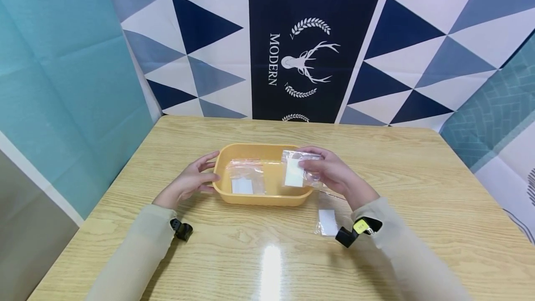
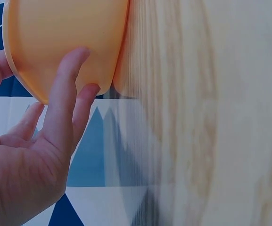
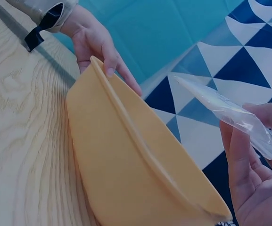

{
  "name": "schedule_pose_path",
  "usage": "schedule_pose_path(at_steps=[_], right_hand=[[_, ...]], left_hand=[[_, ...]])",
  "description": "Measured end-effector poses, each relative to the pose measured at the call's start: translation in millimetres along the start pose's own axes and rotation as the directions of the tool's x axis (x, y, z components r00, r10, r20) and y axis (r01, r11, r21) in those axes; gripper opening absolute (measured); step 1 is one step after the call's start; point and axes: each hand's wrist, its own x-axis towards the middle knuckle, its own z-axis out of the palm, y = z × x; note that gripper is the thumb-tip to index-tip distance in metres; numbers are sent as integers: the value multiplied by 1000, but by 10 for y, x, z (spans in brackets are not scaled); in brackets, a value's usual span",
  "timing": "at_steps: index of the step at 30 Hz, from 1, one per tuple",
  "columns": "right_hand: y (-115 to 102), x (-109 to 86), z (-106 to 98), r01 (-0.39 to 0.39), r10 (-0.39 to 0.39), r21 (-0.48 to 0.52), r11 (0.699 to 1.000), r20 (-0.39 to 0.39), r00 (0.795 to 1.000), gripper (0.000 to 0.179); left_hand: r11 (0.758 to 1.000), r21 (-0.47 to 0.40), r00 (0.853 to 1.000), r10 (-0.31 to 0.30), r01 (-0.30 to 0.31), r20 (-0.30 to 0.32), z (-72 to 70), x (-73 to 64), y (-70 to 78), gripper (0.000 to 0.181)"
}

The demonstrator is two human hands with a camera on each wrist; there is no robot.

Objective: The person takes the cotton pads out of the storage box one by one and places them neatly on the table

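Observation:
My right hand (image 1: 336, 173) pinches a small clear zip bag (image 1: 294, 173) with a white card inside, thumb on its front. The bag is held up over the right end of a yellow plastic basin (image 1: 263, 200). In the right wrist view the bag (image 3: 220, 106) tilts, its free end pointing away from the fingers. My left hand (image 1: 190, 180) rests on the left end of the basin, fingers spread and fairly straight along the outer wall in the left wrist view. Another clear bag (image 1: 242, 186), with a white card and red seal lines, lies in the left part of the basin.
One more clear bag with a white card (image 1: 327, 222) lies on the wooden table (image 1: 225, 254), just below my right wrist. Each wrist wears a black camera strap. A patterned cloth (image 1: 313, 59) hangs behind the table's far edge, and teal cloth (image 1: 71, 68) at the left.

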Motion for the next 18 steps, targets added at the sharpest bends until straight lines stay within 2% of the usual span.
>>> schedule_pose_path(at_steps=[7,12,18], right_hand=[[53,-152,-233,1,-2,-30,1000,-22,1000,32],[56,-274,-434,18,-18,-2,1000,-10,1000,30],[68,-405,-705,0,-1,-11,1000,-59,998,28]], left_hand=[[1000,5,1000,0,0,2,-1,-5,1,79],[1000,1,1000,13,-13,11,1,-13,7,79],[1000,-5,1000,20,-20,16,2,-8,2,79]])
